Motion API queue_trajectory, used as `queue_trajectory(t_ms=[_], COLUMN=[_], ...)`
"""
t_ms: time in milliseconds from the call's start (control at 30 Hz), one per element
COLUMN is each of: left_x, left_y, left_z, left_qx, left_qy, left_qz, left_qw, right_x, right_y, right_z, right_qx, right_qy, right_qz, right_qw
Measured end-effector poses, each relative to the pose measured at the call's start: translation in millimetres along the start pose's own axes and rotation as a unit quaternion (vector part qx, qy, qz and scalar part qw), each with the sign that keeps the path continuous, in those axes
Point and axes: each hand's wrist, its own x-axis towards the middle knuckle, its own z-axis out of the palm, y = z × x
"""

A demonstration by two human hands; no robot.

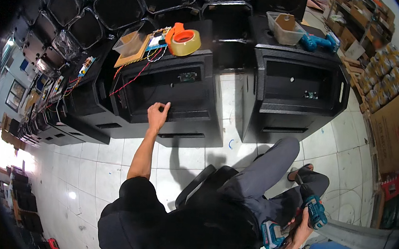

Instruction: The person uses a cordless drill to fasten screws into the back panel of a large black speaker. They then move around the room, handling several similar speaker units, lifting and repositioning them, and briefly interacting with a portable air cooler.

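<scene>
My left hand (157, 114) rests at the lower edge of the recess in a black speaker cabinet (190, 123). Its fingers are curled in, and whatever they may hold is too small to make out. Inside that recess sits a small circuit board (188, 77), left of a red wire's far side, with red and black wires (137, 77) hanging over the rim. Low on the right, my right hand (300, 230) grips a teal and black cordless drill (315, 211) by its handle, beside my leg. The drill's bit points up and away from me.
An orange tape dispenser (183, 40) and a clear plastic bin (130, 42) lie on the cabinet top. A second black cabinet (295, 109) stands to the right, carrying another bin (285, 35) and another drill (320, 42). Cardboard boxes (393, 132) line the right; more cabinets (76, 118) extend left.
</scene>
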Motion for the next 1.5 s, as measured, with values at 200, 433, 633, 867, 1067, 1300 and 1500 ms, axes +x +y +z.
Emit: queue_trajectory(t_ms=[200,433,633,867,1067,1300,1500], left_x=[-12,-4,1,21,112,268,310], left_y=[25,44,84,148,392,505,522], left_z=[13,16,-5,-26,10,133,199], left_qx=[0.027,0.072,0.077,0.066,-0.2,-0.048,0.182], left_qy=[0.003,0.004,-0.101,0.128,0.023,-0.273,-0.382], left_qz=[-0.062,-0.132,-0.173,-0.144,0.153,0.362,0.332], left_qw=[0.998,0.989,0.977,0.979,0.967,0.89,0.843], right_x=[79,146,204,255,266,274,273], right_y=[-33,-43,-44,-23,-12,7,1], right_z=[-9,-7,-17,-21,-30,-37,-43], right_qx=[0.0,0.088,0.125,0.13,0.175,0.221,0.234], right_qy=[0.016,0.026,0.034,-0.002,-0.029,-0.038,-0.006], right_qz=[0.044,0.092,0.133,0.174,0.206,0.244,0.225], right_qw=[0.999,0.992,0.983,0.976,0.962,0.944,0.946])
